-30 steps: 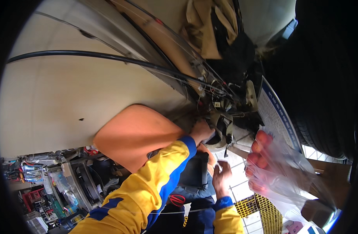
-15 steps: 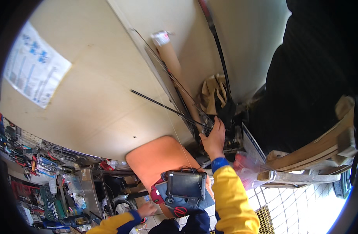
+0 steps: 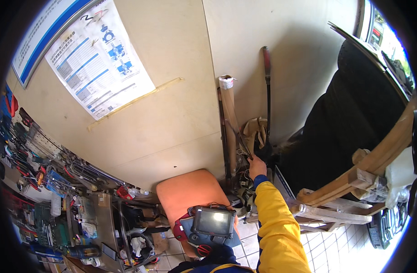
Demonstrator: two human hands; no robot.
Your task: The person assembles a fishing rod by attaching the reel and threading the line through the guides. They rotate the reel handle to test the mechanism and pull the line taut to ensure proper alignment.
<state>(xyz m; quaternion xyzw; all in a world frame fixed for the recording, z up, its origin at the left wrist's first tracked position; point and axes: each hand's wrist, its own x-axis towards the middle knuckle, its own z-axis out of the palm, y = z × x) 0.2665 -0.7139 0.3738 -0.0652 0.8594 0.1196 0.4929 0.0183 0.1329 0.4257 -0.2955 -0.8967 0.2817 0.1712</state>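
My right hand (image 3: 257, 167) reaches forward into the corner, its fingers closed around the lower end of a thin dark rod (image 3: 239, 135). The rod slants up and left from the fingertips; what lies inside the grip is partly hidden. Just left of it a brown cardboard tube (image 3: 229, 111) with a whitish wrapped top leans on the wall. Behind the hand are tan work gloves or cloth (image 3: 254, 129) and a long black bar with a red-and-black handle (image 3: 267, 63). My left hand is out of view.
An orange chair (image 3: 190, 179) holds a rugged tablet (image 3: 214, 222) and red-handled scissors (image 3: 203, 249). Tools crowd a bench (image 3: 104, 223) at left. On the right stand a wooden frame (image 3: 335, 186), a large black sheet (image 3: 326, 123) and a green tool case (image 3: 385, 227).
The view has swung, bringing in more of the poster. My right hand's fingers have closed round the rod from a spread pose, and the rods stand steeper. My left hand has left the view.
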